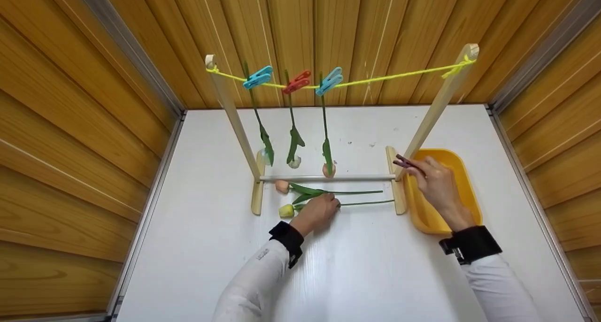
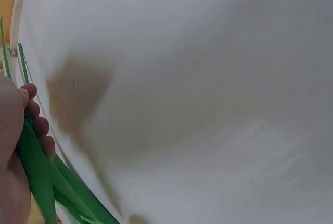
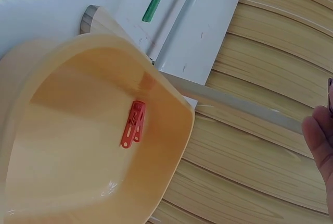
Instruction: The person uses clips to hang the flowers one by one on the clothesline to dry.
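Note:
My left hand [image 1: 317, 213] pinches the green stem of a yellow artificial tulip [image 1: 286, 211] at the table. In the left wrist view, curled fingertips [image 2: 36, 109] close round the stem above long green leaves [image 2: 36, 172]. Just beyond it lies a peach tulip [image 1: 281, 187], its stem pointing right. Over the yellow basin [image 1: 465, 186], my right hand [image 1: 439, 186] holds a dark purple clothespin [image 1: 404, 162] between thumb and fingers. Only part of this hand shows at the right wrist view's edge. One red clothespin [image 3: 134, 122] rests inside the basin.
A wooden stand with left post [image 1: 235, 120] and right post [image 1: 434, 113] carries a yellow cord [image 1: 389, 78]. Three tulips hang head-down from it by a blue clothespin [image 1: 258, 77], a red clothespin [image 1: 296, 82] and another blue clothespin [image 1: 329, 81]. Wood-patterned walls surround the white table [image 1: 197, 247].

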Available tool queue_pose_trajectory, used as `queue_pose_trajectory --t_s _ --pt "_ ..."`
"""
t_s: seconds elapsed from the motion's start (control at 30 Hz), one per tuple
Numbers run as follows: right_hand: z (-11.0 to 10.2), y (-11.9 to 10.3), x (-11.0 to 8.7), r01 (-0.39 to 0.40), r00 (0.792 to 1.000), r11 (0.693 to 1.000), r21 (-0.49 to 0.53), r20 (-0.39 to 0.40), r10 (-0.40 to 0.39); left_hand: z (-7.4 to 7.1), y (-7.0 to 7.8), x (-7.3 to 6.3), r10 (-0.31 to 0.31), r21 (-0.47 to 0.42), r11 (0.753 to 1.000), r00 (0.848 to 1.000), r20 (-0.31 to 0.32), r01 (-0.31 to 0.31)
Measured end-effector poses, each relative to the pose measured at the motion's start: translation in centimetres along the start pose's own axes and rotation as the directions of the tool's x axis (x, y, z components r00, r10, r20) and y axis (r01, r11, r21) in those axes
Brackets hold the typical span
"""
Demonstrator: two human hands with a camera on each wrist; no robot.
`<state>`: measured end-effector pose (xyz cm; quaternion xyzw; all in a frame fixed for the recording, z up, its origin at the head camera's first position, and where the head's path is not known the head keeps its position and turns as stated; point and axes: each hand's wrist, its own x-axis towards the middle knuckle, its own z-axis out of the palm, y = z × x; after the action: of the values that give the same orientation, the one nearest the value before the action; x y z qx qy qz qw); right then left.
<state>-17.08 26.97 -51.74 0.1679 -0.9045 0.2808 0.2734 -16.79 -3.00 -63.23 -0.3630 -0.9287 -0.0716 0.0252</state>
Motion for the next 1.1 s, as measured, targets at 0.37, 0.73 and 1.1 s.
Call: queue_pose_trajectory --t_s 0.37,0.73,1.1 --pt "-0.3 0.2 0.2 -0.073 0.996 0.997 0.022 0.044 0.072 -1.6 -0.6 -0.6 0.005 -0.168 0.986 1.0 0.023 -0.001" --pt "-0.4 0.7 0.1 -0.091 0.995 0.996 0.024 0.048 0.09 -3.8 -0.8 -1.0 -0.012 -0.263 0.965 1.0 -0.025 0.005" --pt "0.0 0.8 0.0 -0.071 0.997 0.997 0.0 0.024 0.071 -5.5 -0.1 -0.6 -0.058 -0.34 0.94 0.99 -0.132 0.01"
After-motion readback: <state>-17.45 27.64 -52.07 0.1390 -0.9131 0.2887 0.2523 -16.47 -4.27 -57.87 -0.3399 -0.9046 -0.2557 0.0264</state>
